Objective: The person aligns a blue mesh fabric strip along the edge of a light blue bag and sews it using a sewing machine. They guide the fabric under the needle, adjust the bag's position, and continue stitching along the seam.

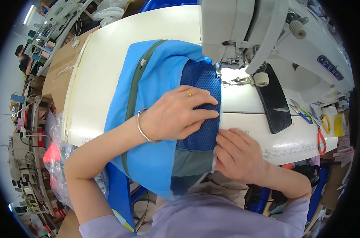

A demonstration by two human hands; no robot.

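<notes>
A bright blue fabric bag panel [160,166] lies on the white sewing table, with a grey-green zipper strip [133,95] and a dark blue mesh pocket [201,77] along its right side. My left hand [176,113], with a ring and a bangle, rests on the mesh, fingers stretched out. At the panel's lower right edge my right hand [239,154] is closed, its fingers pinching the mesh border. The far end of that edge reaches the presser foot [237,81] of a white sewing machine [323,51]; the needle point cannot be made out.
Right of the presser foot lies a black phone-like slab [273,99]. Red-handled scissors [321,141] and blue-handled thread snips [305,115] sit farther right. A ruler strip [291,150] runs along the table's front edge. Plastic bags [55,158] are at the left, below the tabletop.
</notes>
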